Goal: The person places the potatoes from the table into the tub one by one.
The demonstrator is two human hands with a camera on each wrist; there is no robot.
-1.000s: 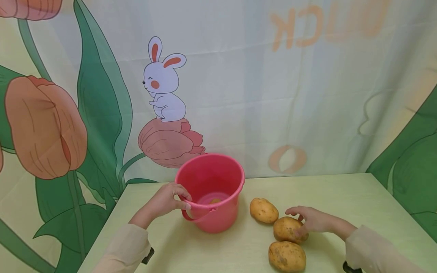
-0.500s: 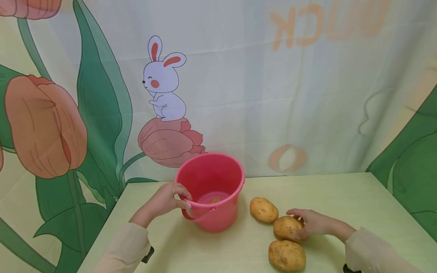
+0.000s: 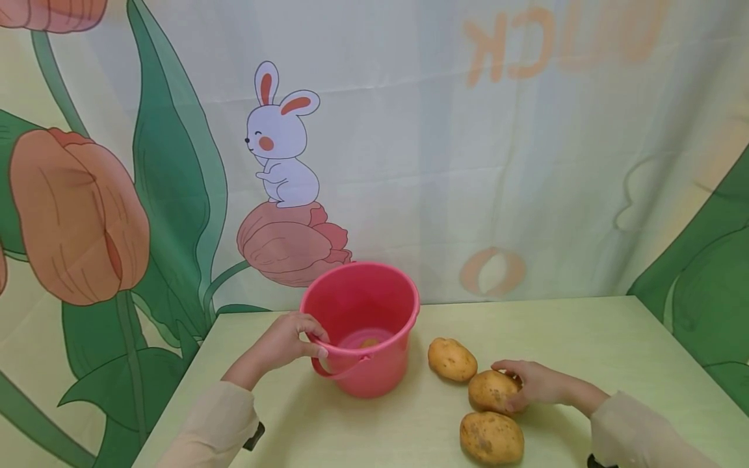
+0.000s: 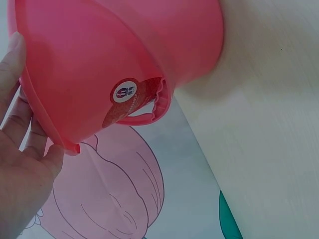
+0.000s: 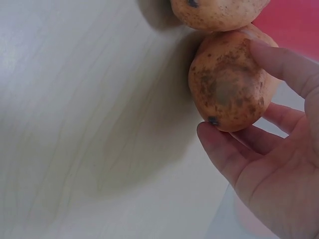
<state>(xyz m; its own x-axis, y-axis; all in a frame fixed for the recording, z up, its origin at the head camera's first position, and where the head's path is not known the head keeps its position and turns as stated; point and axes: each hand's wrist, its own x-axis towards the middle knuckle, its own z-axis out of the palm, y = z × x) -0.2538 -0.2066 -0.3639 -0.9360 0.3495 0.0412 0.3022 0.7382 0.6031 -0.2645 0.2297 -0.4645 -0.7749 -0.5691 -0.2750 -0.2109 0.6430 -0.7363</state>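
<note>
My right hand [image 3: 535, 383] curls round the middle potato [image 3: 490, 390] on the table [image 3: 585, 338], right of the bucket [image 3: 363, 325]. My left hand [image 3: 287, 343] grips the bucket's rim. Best to wrap fingers well under before lifting; neighbouring potatoes sit close, one touching.

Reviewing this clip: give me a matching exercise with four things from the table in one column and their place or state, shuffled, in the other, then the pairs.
Things:
1. pink bucket
2. middle potato
3. nearest potato
4. far potato

Places or states:
A. lies untouched at the table's near edge
B. gripped by the right hand
C. rim held by the left hand
D. lies free, closest to the bucket

Pairs: 1-C, 2-B, 3-A, 4-D
</note>
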